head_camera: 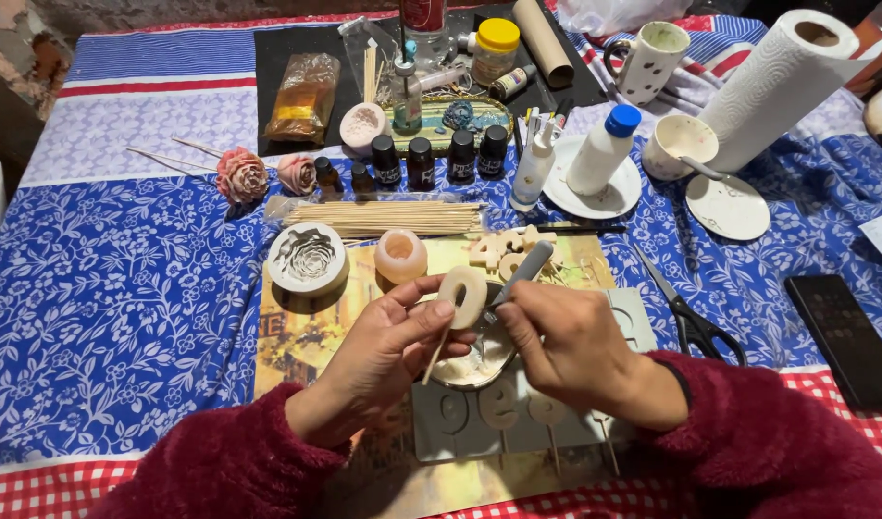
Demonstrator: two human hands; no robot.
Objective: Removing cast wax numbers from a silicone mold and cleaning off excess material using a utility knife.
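My left hand [388,351] pinches a pale, ring-shaped plaster piece [463,296] mounted on a thin wooden stick, held upright over a small bowl [476,362] of white powder. With my right hand [568,348] I grip a grey-handled tool [521,274] whose tip touches the right side of the ring piece. Under both hands lies a grey silicone mould [518,418] with several filled shapes and sticks. Both arms wear fuzzy dark red sleeves.
A round rose mould [307,258], a peach candle-like cylinder [400,256], a bundle of skewers [383,218], small dark bottles [421,161], two plaster roses [242,174], scissors [689,319], a phone [844,338], a paper towel roll [782,85], cups and a white bottle [602,150] lie around.
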